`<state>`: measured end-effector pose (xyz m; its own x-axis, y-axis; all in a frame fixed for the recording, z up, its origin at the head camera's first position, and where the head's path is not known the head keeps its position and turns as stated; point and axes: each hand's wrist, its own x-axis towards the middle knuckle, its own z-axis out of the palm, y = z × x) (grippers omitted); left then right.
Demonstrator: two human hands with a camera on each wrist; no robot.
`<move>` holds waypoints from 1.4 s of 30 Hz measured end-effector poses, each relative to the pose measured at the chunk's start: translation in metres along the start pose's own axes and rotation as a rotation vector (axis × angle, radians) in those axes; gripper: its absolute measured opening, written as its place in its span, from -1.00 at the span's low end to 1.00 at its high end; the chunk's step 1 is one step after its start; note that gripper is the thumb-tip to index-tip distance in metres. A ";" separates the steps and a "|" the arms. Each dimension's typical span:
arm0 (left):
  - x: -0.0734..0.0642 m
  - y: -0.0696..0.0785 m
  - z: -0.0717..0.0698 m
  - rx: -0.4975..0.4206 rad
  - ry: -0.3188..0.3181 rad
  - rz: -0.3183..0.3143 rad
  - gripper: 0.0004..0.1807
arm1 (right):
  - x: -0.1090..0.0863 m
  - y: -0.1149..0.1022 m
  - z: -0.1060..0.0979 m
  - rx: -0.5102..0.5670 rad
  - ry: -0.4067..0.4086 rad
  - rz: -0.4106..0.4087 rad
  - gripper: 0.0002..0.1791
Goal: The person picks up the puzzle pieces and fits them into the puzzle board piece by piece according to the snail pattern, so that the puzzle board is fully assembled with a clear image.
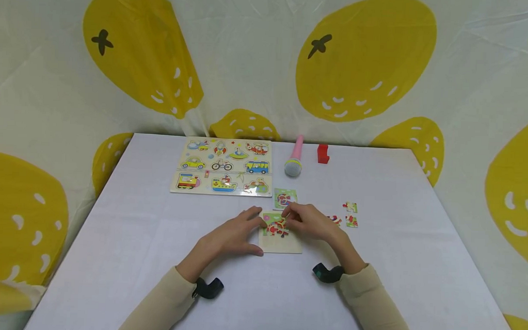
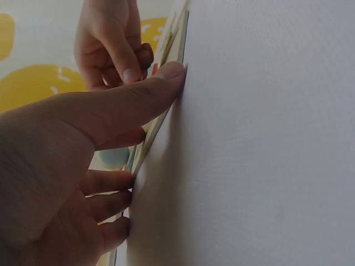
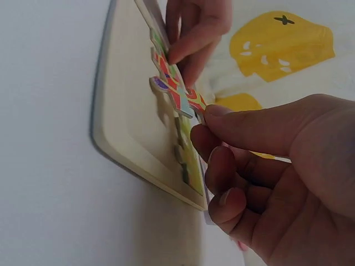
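Note:
A small wooden puzzle board (image 1: 282, 246) lies near the middle of the table, with joined, colourful jigsaw pieces (image 1: 271, 218) on its upper part. My left hand (image 1: 235, 236) spans the board's left side; its thumb (image 2: 133, 102) lies along the edge and its fingers touch the board. Over the board's right side, my right hand (image 1: 312, 222) pinches a red and yellow puzzle piece (image 3: 195, 101) between thumb and index finger. That piece meets or overlaps its neighbours; whether it is seated I cannot tell. Just behind the board is a green picture card (image 1: 284, 196), partly hidden by the right hand.
Loose puzzle pieces (image 1: 351, 221) lie right of the right hand, one partly behind it. A large vehicle puzzle (image 1: 222, 171) lies at the back left. Beside it are a pink toy microphone (image 1: 295, 159) and a red block (image 1: 323, 154). A patterned cloth hangs behind.

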<state>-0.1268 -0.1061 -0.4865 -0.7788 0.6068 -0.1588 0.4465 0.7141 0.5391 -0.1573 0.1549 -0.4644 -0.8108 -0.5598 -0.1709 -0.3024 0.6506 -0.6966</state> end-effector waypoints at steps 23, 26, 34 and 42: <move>-0.001 0.005 -0.004 -0.008 -0.002 0.004 -0.29 | 0.008 -0.007 0.018 -0.131 0.036 0.025 -0.86; -0.001 0.004 -0.003 -0.008 0.000 0.004 -0.30 | 0.009 -0.006 0.020 -0.133 0.052 0.016 -0.88; 0.000 0.004 -0.003 0.008 0.014 0.028 -0.31 | 0.010 -0.008 0.022 -0.156 0.104 0.026 -0.92; 0.000 0.007 0.001 0.031 0.013 0.092 -0.29 | 0.008 -0.009 0.023 -0.149 0.138 -0.023 -0.95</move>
<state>-0.1237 -0.1006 -0.4834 -0.7397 0.6656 -0.0990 0.5296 0.6666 0.5247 -0.1493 0.1322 -0.4757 -0.8607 -0.5065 -0.0520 -0.3840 0.7128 -0.5869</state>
